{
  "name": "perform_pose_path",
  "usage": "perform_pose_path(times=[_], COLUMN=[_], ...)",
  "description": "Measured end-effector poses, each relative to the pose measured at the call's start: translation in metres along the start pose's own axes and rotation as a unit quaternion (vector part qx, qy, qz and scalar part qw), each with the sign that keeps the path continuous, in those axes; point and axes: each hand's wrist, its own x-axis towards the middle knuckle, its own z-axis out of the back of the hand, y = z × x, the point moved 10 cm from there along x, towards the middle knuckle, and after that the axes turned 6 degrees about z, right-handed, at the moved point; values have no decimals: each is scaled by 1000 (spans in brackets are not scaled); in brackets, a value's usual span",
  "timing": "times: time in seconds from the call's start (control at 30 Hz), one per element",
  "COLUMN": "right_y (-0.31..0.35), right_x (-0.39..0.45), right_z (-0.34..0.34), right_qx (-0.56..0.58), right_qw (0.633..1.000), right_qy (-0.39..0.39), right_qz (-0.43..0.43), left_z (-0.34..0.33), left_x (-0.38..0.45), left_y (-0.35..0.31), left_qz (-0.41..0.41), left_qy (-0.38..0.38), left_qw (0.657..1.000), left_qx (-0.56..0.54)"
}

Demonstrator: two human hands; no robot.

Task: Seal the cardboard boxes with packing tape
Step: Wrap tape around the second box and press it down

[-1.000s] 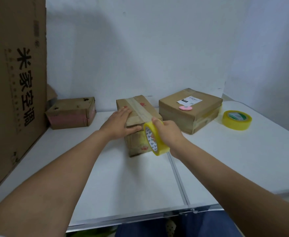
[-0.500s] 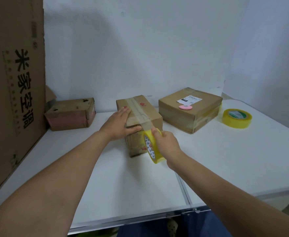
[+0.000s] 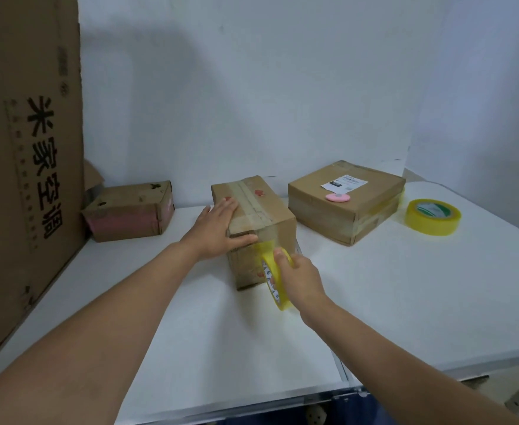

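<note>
White table (image 3: 374, 317): three cardboard boxes (image 3: 253, 210), spare tape roll (image 3: 432, 216).

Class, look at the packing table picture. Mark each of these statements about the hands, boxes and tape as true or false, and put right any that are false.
1. The right hand grips a yellow tape roll against the near side of the middle box. True.
2. The left hand lifts the middle box off the table. False: it rests flat on the box, which stands on the table.
3. A pink oval object lies on the flat box at the right. True.
4. The spare tape roll sits on top of the flat box. False: it lies on the table to that box's right.
</note>
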Motion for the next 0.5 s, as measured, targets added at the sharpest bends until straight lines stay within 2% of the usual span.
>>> perform_pose_path(times=[0.17, 0.37, 0.5], right_y=[-4, -8, -7], right_x=[0, 13, 28], right_z=[-4, -10, -15], right_qx=[-6, -30, 44], right_qw=[1000, 998, 990], right_qy=[1, 38, 94], right_qz=[-11, -37, -94], left_z=[-3, -3, -1], left_x=[-1, 0, -1], left_y=[0, -1, 5], left_qz=[3, 2, -17], left_qy=[17, 57, 122], left_qw=[1000, 998, 992], left_qx=[-9, 15, 11])
